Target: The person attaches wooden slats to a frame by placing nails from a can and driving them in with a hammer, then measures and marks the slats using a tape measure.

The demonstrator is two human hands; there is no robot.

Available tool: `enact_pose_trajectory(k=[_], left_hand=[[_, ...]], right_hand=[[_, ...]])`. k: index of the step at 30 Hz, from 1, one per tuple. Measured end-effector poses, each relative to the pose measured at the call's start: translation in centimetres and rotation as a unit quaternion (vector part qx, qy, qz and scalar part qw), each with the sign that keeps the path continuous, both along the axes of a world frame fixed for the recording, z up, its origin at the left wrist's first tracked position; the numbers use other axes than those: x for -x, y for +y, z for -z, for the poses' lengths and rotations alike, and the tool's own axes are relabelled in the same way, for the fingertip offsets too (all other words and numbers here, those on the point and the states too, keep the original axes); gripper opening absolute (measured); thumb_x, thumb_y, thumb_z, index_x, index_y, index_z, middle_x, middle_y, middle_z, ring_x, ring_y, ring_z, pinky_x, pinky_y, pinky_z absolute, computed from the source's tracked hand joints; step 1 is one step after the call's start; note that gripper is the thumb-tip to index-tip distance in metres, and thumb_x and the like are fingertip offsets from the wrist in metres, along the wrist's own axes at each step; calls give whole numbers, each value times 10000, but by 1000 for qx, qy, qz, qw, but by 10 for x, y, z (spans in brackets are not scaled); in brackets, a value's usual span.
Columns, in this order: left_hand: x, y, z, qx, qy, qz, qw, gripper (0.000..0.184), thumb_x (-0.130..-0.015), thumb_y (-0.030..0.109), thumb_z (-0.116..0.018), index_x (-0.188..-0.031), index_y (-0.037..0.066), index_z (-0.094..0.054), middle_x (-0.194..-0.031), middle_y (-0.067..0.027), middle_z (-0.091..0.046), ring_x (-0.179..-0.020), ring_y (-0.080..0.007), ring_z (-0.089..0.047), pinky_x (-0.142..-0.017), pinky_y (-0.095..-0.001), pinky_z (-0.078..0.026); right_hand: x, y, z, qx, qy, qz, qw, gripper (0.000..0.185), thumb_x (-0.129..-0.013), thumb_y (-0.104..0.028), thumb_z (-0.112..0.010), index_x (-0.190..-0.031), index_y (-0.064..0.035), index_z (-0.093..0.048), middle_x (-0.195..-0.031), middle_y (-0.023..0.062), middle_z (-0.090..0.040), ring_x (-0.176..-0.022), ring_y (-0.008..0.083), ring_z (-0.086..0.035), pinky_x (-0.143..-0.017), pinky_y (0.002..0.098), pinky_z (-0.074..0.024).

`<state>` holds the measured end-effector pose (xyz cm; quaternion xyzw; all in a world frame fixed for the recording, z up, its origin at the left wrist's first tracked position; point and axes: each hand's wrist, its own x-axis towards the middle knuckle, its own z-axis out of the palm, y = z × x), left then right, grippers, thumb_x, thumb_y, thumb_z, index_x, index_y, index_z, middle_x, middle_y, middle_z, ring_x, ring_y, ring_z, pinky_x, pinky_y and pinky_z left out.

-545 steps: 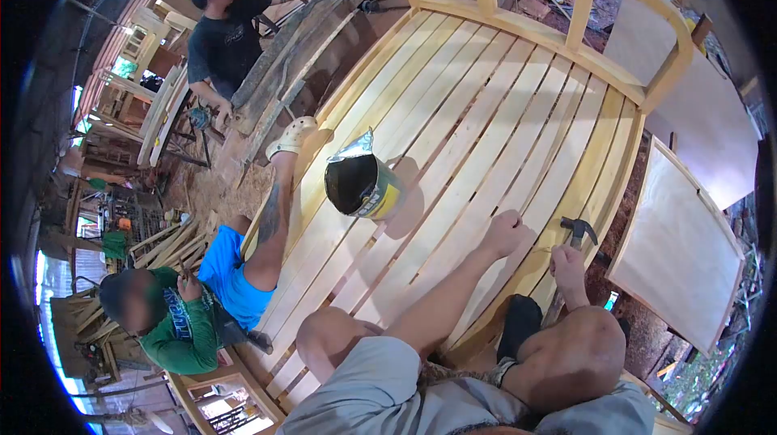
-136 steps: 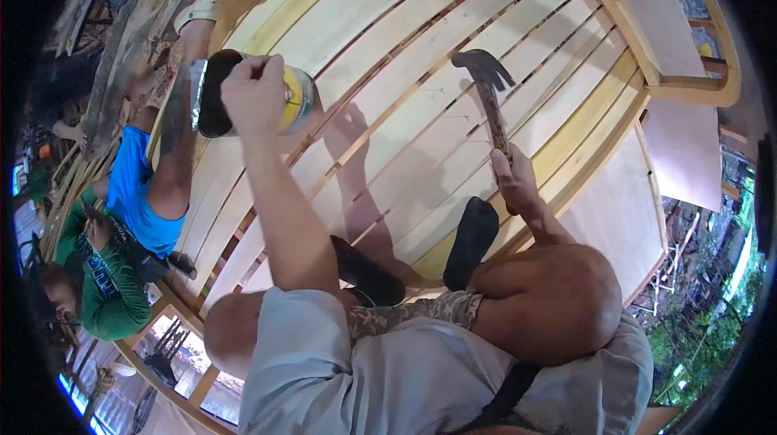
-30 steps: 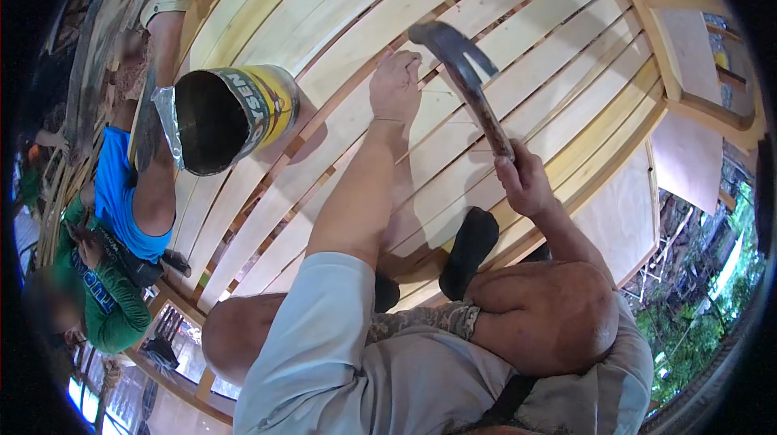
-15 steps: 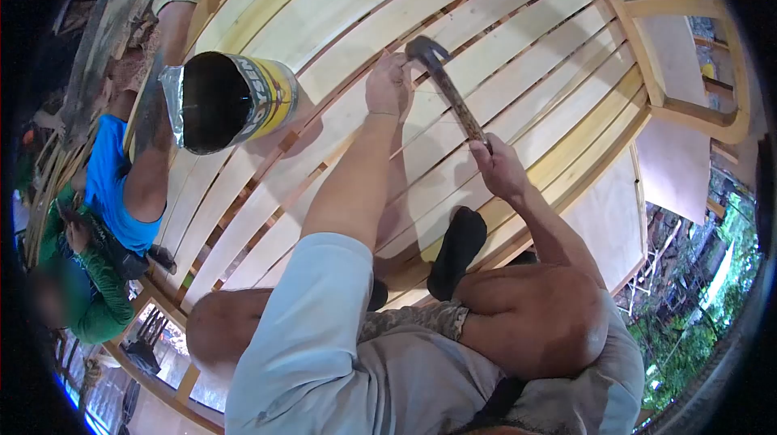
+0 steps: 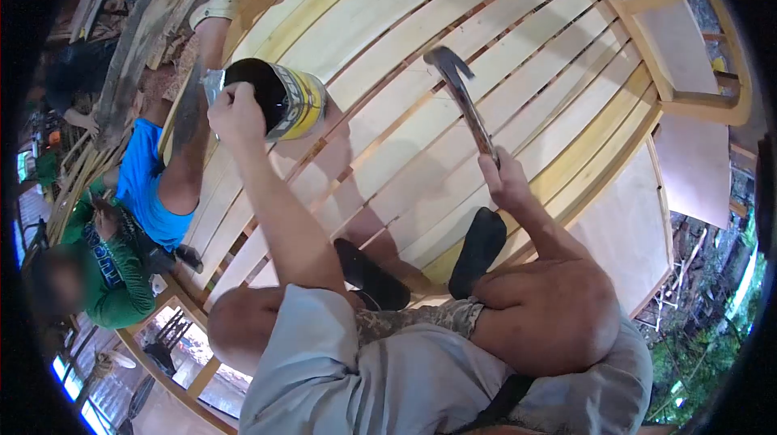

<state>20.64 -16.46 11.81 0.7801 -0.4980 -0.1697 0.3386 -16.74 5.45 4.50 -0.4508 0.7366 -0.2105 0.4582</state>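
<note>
My right hand [image 5: 507, 178] is wrapped round the lower end of the handle of a claw hammer [image 5: 464, 103], whose head is up over the pale wooden slats [image 5: 405, 152]. An open can [image 5: 303, 107] with a yellow and dark label lies tilted on the slats, its dark mouth facing left. At the mouth's near edge is my left hand [image 5: 236, 115], fingers curled together; anything between them is too small to make out. A strip of silver foil hangs from the can's rim beside it.
A person in a green shirt [image 5: 121, 273] and blue shorts sits at the left, one leg stretched along the slats' edge. My feet in black socks [image 5: 477, 253] rest on the slats. A wooden rail frame [image 5: 704, 103] rises at the right. Pale panels [image 5: 623, 216] lie beyond the edge.
My left hand has moved from the slats beside the hammer head leftward to the can's mouth. The hammer stays in my right hand, its head slightly away from the slats.
</note>
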Motion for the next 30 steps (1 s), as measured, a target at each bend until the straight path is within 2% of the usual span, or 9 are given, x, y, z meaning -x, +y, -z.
enact_pose_trajectory(k=[1, 3, 7, 10, 11, 14, 21, 27, 30], left_hand=[[-20, -14, 1, 5, -3, 3, 1000, 179, -807, 104, -608, -862, -28, -715, -874, -183, -721, -818, -253, -690, -792, -367, -537], [-50, -47, 30, -266, -174, 244, 916, 288, -841, 166, -576, -976, -55, -701, -971, -234, -716, -887, -302, -683, -836, -390, -524], [-71, -93, 135, -284, -195, 389, 854, 299, -904, 157, -536, -1079, -30, -691, -1057, -242, -707, -962, -314, -672, -864, -399, -509], [-92, -107, 209, -295, -391, 573, 657, 307, -960, 134, -495, -1173, 1, -670, -1136, -192, -707, -1009, -292, -664, -888, -382, -501], [-92, -109, 213, -353, -203, 462, 788, 309, -977, 129, -473, -1181, 18, -677, -1163, -168, -704, -1023, -281, -661, -905, -372, -496], [-63, -89, 175, -423, -172, 378, 805, 320, -992, 125, -457, -1187, 35, -695, -1180, -139, -705, -1025, -246, -655, -914, -346, -494], [-118, -64, 261, -263, 50, 179, 947, 328, -909, 263, -607, -1124, 40, -716, -1133, -186, -714, -1028, -302, -693, -848, -393, -522], [-70, -46, 156, -200, -242, 267, 911, 316, -856, 278, -688, -1062, 42, -730, -1080, -208, -714, -975, -303, -712, -793, -404, -551], [-45, -44, 78, -209, -168, 224, 937, 318, -798, 211, -709, -1021, -15, -729, -1057, -265, -682, -1036, -391, -670, -852, -463, -538]], right_hand=[[-3, 12, 2, 6, -4, -7, 1000, 367, -974, -344, -597, -1021, 20, -589, -696, 202, -590, -665, 319, -620, -642, 433, -477], [-8, 35, 7, -33, -14, -28, 999, 394, -950, -362, -627, -1044, 20, -596, -732, 212, -616, -701, 347, -638, -673, 442, -490], [-18, 84, 25, -47, -9, -82, 995, 434, -929, -388, -647, -1077, 16, -588, -795, 218, -635, -755, 358, -647, -716, 453, -494], [-29, 106, 19, -158, 11, -97, 983, 461, -914, -399, -653, -1099, 16, -575, -879, 241, -654, -842, 397, -657, -774, 475, -496], [-32, 108, 18, -139, 13, -99, 985, 451, -913, -390, -652, -1090, 16, -569, -902, 252, -657, -868, 415, -654, -794, 483, -494], [-33, 105, 12, -130, 15, -102, 986, 426, -909, -370, -650, -1047, 22, -559, -929, 278, -660, -917, 458, -641, -814, 505, -496], [-31, 96, 15, -136, 24, -121, 983, 416, -901, -354, -659, -1015, 32, -556, -865, 282, -658, -856, 469, -647, -769, 514, -506], [-29, 97, 20, -128, 4, -110, 986, 416, -898, -352, -661, -1014, 36, -564, -853, 288, -656, -844, 466, -651, -763, 515, -508], [-29, 100, 20, -113, 10, -109, 988, 414, -897, -351, -661, -1009, 37, -568, -849, 291, -653, -835, 469, -649, -758, 510, -510]])
